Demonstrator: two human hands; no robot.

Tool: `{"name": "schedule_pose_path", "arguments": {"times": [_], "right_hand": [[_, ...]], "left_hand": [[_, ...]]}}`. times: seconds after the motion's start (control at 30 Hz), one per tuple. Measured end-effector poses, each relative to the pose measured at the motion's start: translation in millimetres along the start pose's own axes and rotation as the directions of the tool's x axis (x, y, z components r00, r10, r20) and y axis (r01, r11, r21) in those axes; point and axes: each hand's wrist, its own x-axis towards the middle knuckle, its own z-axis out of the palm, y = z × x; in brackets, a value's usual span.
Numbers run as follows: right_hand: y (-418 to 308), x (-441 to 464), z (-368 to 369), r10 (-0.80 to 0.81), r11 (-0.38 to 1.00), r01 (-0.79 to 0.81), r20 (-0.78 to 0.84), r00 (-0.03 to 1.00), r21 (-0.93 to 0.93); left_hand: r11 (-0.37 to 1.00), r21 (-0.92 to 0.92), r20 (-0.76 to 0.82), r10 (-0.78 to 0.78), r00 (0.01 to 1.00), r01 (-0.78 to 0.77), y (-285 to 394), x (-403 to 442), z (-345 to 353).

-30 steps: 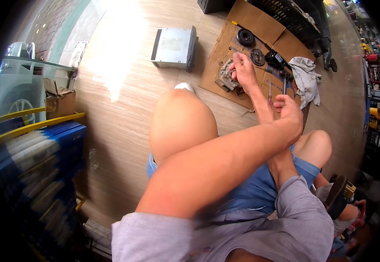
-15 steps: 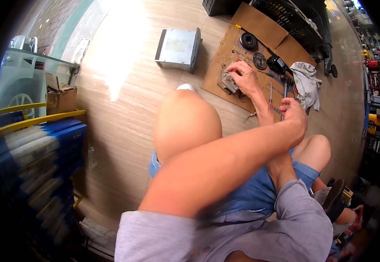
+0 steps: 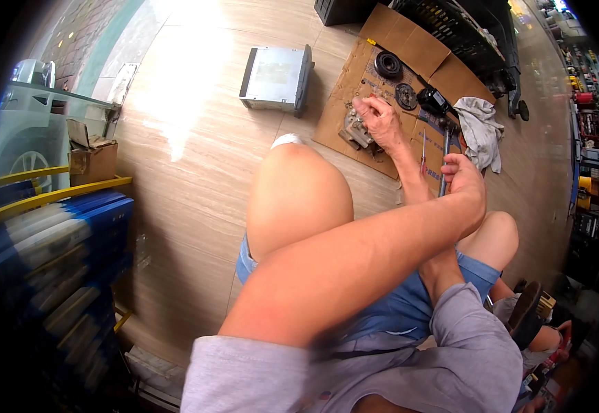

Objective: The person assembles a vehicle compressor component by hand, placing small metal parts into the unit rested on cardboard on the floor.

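My arms are crossed. My left hand (image 3: 463,175) is at the right, fingers curled round the handle of a long metal wrench (image 3: 446,146). Over the cardboard, my right hand (image 3: 382,125) has its fingers drawn together at the edge of a grey metal car part (image 3: 356,132); whether they hold something small is hidden. A screwdriver (image 3: 423,155) with a red handle lies between the two hands. Just beyond sit a black pulley (image 3: 388,65), a dark round disc (image 3: 405,96) and a black power tool (image 3: 434,101).
Flattened cardboard (image 3: 337,113) lies under the parts, with a grey rag (image 3: 480,127) at its right edge. A silver box-shaped unit (image 3: 277,77) stands on the floor. Black crates (image 3: 444,27) are behind. Stacked blue-and-white boxes (image 3: 72,241) line the left; another person's leg (image 3: 546,340) shows lower right.
My right hand has turned and its fingers have shifted slightly up and left at the metal part. My left hand stays on the wrench. The view has shifted slightly.
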Motion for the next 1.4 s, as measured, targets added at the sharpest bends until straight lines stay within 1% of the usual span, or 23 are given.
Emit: {"name": "schedule_pose_path", "arguments": {"times": [0.07,0.1,0.13,0.17,0.27,0.37,0.47,0.5,0.53,0.57,0.6,0.7,0.73,0.77,0.8,0.9,1.0,1.07,1.1,1.13,1.23,1.33,1.4], "right_hand": [[11,3,8,-0.154,0.987,0.152,-0.019,0.988,-0.057],[8,1,11,-0.087,0.983,0.097,-0.070,0.994,0.158],[4,-2,16,-0.012,0.928,0.050,-0.104,0.994,0.368],[0,-5,19,0.069,0.827,0.011,-0.120,0.990,0.563],[-3,-8,17,0.181,0.577,-0.034,-0.087,0.980,0.816],[10,-7,8,0.237,0.584,-0.140,-0.003,0.971,0.800],[15,-1,-1,0.240,0.808,-0.199,0.000,0.971,0.555],[10,-2,-1,0.149,0.917,-0.107,-0.080,0.986,0.384],[4,-3,1,0.043,0.982,-0.016,-0.141,0.989,0.191],[-2,-4,3,-0.073,0.997,0.072,-0.177,0.981,-0.015],[-1,-2,6,-0.177,0.983,0.182,-0.188,0.966,0.008],[2,-3,9,-0.071,0.994,0.081,-0.132,0.989,0.071],[1,-3,12,-0.010,0.956,0.055,-0.157,0.988,0.288],[0,-3,16,0.055,0.871,0.034,-0.167,0.984,0.491],[-1,-3,18,0.122,0.742,0.019,-0.163,0.979,0.670],[-9,-7,13,0.226,0.576,-0.059,-0.090,0.970,0.815],[3,-6,6,0.267,0.685,-0.155,-0.048,0.962,0.712],[4,-3,6,0.169,0.854,-0.100,-0.091,0.981,0.510],[1,-3,4,0.118,0.917,-0.068,-0.104,0.988,0.394],[-5,-6,7,0.080,0.939,-0.026,-0.143,0.986,0.343],[-4,-3,6,0.156,0.921,-0.099,-0.125,0.980,0.377],[-6,1,-3,0.133,0.943,-0.081,-0.143,0.981,0.321],[-7,5,-4,0.095,0.942,-0.024,-0.197,0.976,0.336]], "left_hand": [[1.000,-0.002,0.005,-0.011,1.000,0.011,-1,-2,-1],[1.000,-0.003,0.007,-0.017,1.000,0.017,-2,-2,-1],[1.000,0.000,0.012,-0.026,1.000,0.026,-2,-3,-1],[0.999,0.003,0.018,-0.035,0.999,0.035,-2,-3,-2],[0.999,-0.010,0.022,-0.040,0.999,0.040,-1,-4,-3],[0.999,-0.019,0.016,-0.034,0.999,0.035,1,-3,-3],[0.999,-0.007,0.007,-0.048,0.999,0.048,2,3,1],[0.999,0.000,0.004,-0.054,0.999,0.054,2,3,1],[0.998,0.013,0.010,-0.062,0.998,0.062,3,3,1],[0.997,0.026,0.016,-0.072,0.997,0.072,4,3,1],[0.996,0.040,0.022,-0.083,0.996,0.082,3,1,1],[0.997,0.049,0.031,-0.061,0.998,0.059,1,-2,-1],[0.998,0.045,0.029,-0.055,0.998,0.054,1,-3,-2],[0.998,0.042,0.027,-0.049,0.998,0.048,0,-3,-2],[0.998,0.038,0.025,-0.043,0.999,0.042,0,-4,-2],[0.998,0.003,-0.006,-0.058,0.998,0.058,1,-2,-2],[0.999,-0.015,0.002,-0.052,0.999,0.052,1,-3,-3],[0.999,-0.017,0.009,-0.048,0.999,0.048,0,-4,-3],[0.999,-0.019,0.012,-0.043,0.999,0.043,0,-4,-3],[0.999,-0.017,0.020,-0.039,0.999,0.040,0,-4,-4],[1.000,-0.010,0.035,-0.028,0.999,0.028,-1,-5,-4],[1.000,-0.004,0.030,-0.022,0.999,0.022,-1,-6,-4],[1.000,0.000,0.024,-0.022,0.999,0.022,0,-5,-4]]}}
